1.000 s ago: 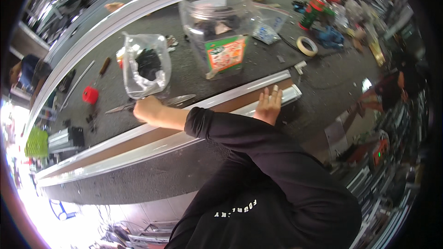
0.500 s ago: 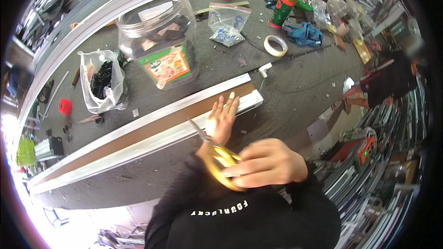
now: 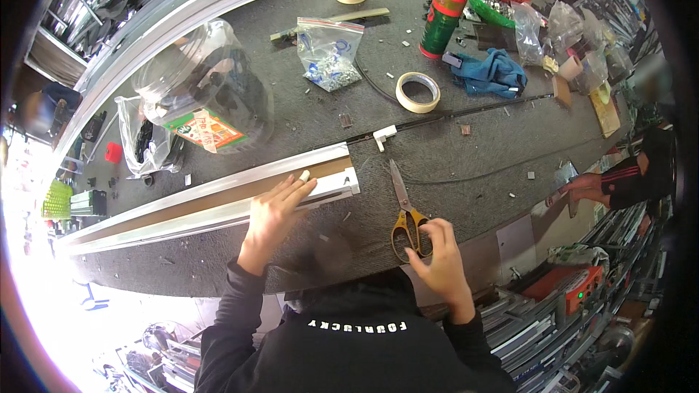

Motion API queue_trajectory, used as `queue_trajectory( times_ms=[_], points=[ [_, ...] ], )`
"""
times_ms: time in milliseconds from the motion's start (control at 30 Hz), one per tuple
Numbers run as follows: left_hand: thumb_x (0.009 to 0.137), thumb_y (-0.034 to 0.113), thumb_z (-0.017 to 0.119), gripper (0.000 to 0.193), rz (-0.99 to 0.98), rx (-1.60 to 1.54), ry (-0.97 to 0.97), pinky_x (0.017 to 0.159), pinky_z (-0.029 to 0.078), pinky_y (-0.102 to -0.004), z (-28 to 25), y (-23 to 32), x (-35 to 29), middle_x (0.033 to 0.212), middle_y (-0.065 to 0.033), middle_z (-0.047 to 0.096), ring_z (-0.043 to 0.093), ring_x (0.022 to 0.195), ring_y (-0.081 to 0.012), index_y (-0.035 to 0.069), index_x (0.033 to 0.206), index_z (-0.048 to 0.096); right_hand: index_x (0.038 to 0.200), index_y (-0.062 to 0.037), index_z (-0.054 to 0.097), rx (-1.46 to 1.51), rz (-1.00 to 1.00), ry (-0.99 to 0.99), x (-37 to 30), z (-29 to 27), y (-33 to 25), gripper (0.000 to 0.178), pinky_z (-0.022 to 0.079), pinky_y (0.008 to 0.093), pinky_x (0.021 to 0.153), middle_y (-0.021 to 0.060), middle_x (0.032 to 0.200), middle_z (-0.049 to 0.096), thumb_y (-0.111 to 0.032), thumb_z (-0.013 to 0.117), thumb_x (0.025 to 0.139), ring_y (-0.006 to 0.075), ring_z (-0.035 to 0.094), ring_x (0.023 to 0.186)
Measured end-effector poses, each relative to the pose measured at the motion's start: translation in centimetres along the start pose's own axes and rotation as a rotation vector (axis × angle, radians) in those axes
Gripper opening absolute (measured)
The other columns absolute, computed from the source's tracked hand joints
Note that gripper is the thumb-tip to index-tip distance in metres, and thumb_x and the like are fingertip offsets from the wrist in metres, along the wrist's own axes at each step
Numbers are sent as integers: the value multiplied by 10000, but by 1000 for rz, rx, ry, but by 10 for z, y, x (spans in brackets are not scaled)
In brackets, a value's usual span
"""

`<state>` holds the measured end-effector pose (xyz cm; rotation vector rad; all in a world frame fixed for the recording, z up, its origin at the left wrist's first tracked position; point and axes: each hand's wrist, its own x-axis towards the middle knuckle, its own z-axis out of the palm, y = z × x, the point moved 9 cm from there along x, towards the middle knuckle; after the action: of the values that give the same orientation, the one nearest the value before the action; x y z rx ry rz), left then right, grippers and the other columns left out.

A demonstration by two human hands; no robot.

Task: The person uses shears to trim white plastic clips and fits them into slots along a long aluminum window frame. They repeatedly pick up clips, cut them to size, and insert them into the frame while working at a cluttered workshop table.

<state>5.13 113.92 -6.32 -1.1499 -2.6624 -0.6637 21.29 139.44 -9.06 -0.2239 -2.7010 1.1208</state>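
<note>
Black letter-like mark [image 3: 347, 180] on white profile [image 3: 211, 220]

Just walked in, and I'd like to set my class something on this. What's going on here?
A person in black is working with bare hands at a dark table. The left hand rests on a long white-and-brown strip, near its right end. The right hand is open beside the handles of yellow-handled scissors, which lie on the table; whether it touches them is hard to tell. Farther back are a tape roll and a spray can.
</note>
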Motion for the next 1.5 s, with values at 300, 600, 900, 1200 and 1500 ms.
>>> queue_trajectory(
  times_ms=[300,600,900,1200,1500],
  points=[
    [608,59,840,617,14,-13,15,855,600,-356,-19,2,16,1130,-113,737,711,1079,-270,143,1205,709,996,-7,618,544,454,-77,3,-14,41,195,497,380,594,95,639,565,-194,640,947,211,574,565],
    [695,129,843,472,-29,-117,37,749,598,-343,-30,5,21,1073,-84,752,739,902,-256,116,1151,720,889,-42,650,746,318,39,61,39,-18,294,518,360,695,42,631,572,-321,614,977,196,632,663],
    [704,156,842,478,-53,-97,-1,754,596,-343,-26,3,16,1110,-78,745,738,912,-256,121,1164,716,782,-74,596,1341,574,33,61,80,-6,349,316,229,402,-57,501,448,-293,550,1050,47,442,447],
    [654,96,839,540,-63,-108,-25,801,598,-349,-28,0,18,1157,-87,734,732,971,-267,113,1178,709,692,-118,540,974,436,-159,55,87,-13,397,320,264,416,-18,530,500,-340,609,1014,75,453,421],
    [648,147,825,564,48,39,103,882,603,-365,-12,14,-3,1204,-61,723,707,1096,-275,134,1198,705,667,-91,525,867,369,133,78,25,19,408,302,238,345,-8,439,468,-270,607,1024,71,413,337]
  ],
)
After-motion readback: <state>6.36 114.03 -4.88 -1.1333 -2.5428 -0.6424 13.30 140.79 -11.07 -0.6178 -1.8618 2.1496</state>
